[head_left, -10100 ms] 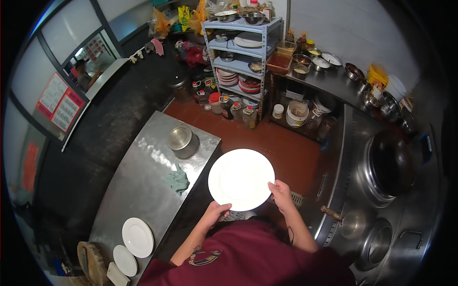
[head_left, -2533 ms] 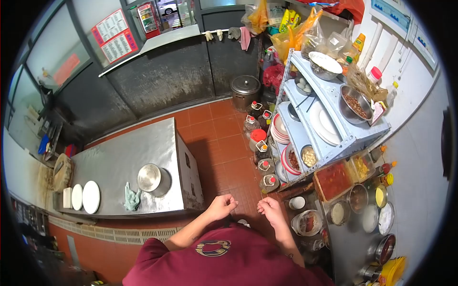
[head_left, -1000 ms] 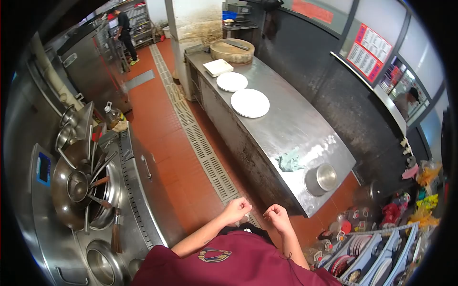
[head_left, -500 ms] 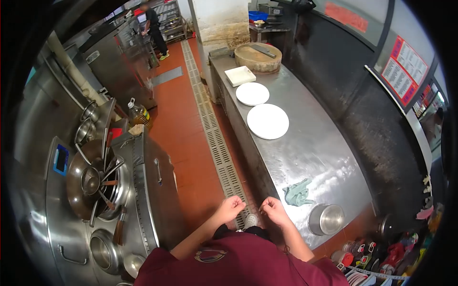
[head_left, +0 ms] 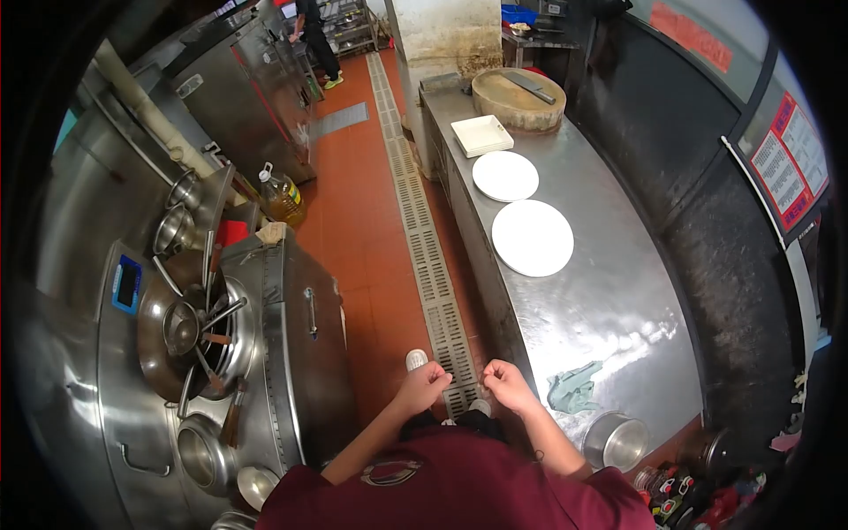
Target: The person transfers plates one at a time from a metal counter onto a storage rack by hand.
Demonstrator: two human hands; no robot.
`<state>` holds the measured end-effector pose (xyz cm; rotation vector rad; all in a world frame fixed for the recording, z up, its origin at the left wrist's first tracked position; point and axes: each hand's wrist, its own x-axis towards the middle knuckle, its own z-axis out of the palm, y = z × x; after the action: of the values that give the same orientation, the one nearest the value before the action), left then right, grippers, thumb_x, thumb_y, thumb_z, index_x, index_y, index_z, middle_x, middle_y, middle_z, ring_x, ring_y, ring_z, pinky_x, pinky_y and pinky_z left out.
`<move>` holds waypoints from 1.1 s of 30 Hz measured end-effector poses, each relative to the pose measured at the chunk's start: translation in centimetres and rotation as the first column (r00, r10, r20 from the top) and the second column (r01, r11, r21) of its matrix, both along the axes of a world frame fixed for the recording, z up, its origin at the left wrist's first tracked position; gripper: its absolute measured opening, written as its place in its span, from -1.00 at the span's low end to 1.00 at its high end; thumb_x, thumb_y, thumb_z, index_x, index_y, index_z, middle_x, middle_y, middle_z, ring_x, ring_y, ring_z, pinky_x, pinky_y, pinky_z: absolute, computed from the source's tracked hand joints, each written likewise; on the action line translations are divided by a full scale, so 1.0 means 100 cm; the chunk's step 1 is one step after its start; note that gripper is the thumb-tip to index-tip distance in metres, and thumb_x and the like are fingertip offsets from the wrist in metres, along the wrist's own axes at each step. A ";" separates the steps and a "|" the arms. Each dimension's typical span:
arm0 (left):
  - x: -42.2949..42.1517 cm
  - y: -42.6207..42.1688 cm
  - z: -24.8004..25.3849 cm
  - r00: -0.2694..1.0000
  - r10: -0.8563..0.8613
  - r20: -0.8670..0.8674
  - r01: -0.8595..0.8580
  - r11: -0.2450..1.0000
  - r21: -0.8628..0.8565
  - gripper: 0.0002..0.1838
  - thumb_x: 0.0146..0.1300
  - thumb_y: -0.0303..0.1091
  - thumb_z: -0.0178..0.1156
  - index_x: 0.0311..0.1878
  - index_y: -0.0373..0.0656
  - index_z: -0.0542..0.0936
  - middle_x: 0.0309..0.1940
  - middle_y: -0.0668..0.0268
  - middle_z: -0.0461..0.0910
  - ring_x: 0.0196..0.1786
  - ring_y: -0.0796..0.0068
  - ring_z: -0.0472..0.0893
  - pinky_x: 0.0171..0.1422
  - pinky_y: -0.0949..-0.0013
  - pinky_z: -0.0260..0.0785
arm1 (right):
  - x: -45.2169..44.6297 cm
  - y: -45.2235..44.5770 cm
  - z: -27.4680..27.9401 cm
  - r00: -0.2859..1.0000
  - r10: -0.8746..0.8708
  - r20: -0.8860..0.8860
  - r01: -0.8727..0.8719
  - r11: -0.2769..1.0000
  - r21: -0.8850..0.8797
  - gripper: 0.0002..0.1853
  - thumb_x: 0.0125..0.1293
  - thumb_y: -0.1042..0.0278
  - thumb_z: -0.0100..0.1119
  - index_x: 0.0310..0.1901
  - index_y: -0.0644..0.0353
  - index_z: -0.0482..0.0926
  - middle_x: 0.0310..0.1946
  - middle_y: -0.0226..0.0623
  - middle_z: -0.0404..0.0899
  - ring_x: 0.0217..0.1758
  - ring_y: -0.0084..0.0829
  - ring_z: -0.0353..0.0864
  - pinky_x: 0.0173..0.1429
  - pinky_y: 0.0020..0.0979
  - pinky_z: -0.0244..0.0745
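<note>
My left hand (head_left: 424,389) is held out over the floor drain in front of my body, its fingers curled together. Level with it, my right hand (head_left: 508,386) is also closed, thumb against the fingers, close to the edge of the steel counter (head_left: 609,309). I see nothing in either hand. Right of my right hand, a crumpled green cloth (head_left: 574,387) lies on the counter. Beside the cloth stands a round metal pot (head_left: 617,442). Farther along are a large white plate (head_left: 533,238), a smaller white plate (head_left: 505,176) and stacked square white dishes (head_left: 482,135).
A cleaver (head_left: 530,87) lies on a round chopping block (head_left: 519,102). To the left, a wok (head_left: 168,327) holds several ladles and strainers. An oil jug (head_left: 281,196) stands past the stove. Another person (head_left: 316,40) stands at the aisle's far end. Bottles (head_left: 671,490) crowd the lower right.
My view has shifted left and moved slightly, so the counter things sit farther right and lower. A white shoe has come forward beside my left hand. Both hands stay closed.
</note>
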<state>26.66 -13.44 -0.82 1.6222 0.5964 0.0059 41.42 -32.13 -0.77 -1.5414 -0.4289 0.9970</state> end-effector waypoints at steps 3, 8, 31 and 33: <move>0.024 0.029 0.005 0.998 -0.048 0.038 0.048 0.999 0.001 -0.80 0.38 -0.31 0.24 -0.32 -0.21 0.52 -0.53 0.48 0.50 -0.47 0.73 0.43 -0.40 0.52 0.29 | 0.013 0.025 0.006 0.998 -0.055 0.027 0.055 0.998 -0.012 -0.92 0.20 0.54 0.11 -0.43 0.20 0.48 -0.52 -0.54 0.45 -0.47 -0.70 0.36 -0.39 -0.55 0.28; 0.071 0.089 -0.002 0.983 -0.151 0.106 0.151 0.989 0.008 -0.81 0.37 -0.34 0.24 -0.33 -0.22 0.53 -0.51 0.46 0.54 -0.44 0.72 0.47 -0.34 0.52 0.35 | 0.028 0.066 0.008 0.981 -0.194 0.006 0.194 0.981 -0.007 -0.91 0.25 0.52 0.09 -0.41 0.18 0.47 -0.51 -0.54 0.46 -0.50 -0.71 0.35 -0.43 -0.56 0.25; 0.194 0.218 -0.010 0.880 -0.469 0.074 0.471 0.882 -0.015 -0.84 0.33 -0.37 0.24 -0.32 -0.25 0.53 -0.49 0.43 0.55 -0.44 0.68 0.49 -0.34 0.49 0.37 | 0.078 0.156 0.020 0.807 -0.579 -0.118 0.563 0.814 -0.144 -0.87 0.30 0.55 -0.01 -0.15 0.24 0.49 -0.38 -0.35 0.57 -0.37 -0.56 0.52 -0.24 -0.53 0.44; 0.208 0.216 -0.009 0.883 -0.464 0.068 0.465 0.885 0.007 -0.83 0.33 -0.36 0.24 -0.30 -0.27 0.54 -0.48 0.39 0.57 -0.42 0.65 0.51 -0.32 0.46 0.38 | 0.093 0.155 0.009 0.807 -0.584 -0.091 0.573 0.811 -0.117 -0.88 0.31 0.54 0.01 -0.14 0.24 0.49 -0.38 -0.35 0.57 -0.37 -0.56 0.52 -0.25 -0.54 0.44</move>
<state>47.43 8.14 -1.68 1.7142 0.1412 -0.2962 50.73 -16.68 0.16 -1.5371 0.1814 0.6205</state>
